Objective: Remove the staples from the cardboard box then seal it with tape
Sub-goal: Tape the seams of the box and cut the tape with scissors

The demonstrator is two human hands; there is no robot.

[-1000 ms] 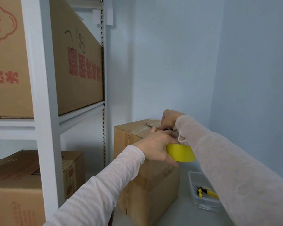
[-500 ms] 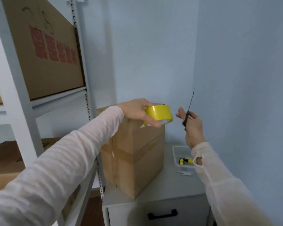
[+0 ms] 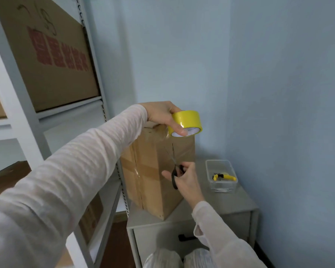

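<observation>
The left hand (image 3: 160,115), arm stretched forward in a pale sleeve, grips a roll of yellow tape (image 3: 187,120), its fingers curled over the rim and its thumb tucked into the white core. The roll is held at the upper right corner of the cardboard box (image 3: 149,180), where a crumpled length of tape lies on the box's top edge just below the hand. Lower down, the right hand (image 3: 187,183) holds a pair of black-handled scissors (image 3: 175,172), fingers through the loops. The thin blades point upward, slightly apart, in front of the box's right face.

The box stands upright on a grey cabinet (image 3: 240,198), with brown tape bands crossing on its near face. Beside it, at the cabinet's right end, sits a clear plastic tub (image 3: 218,161) containing a yellow-handled tool (image 3: 223,177).

To the left, a grey shelving rack (image 3: 70,108) carries a large printed carton (image 3: 56,60). The left arm hides much of the rack's lower shelves.
</observation>
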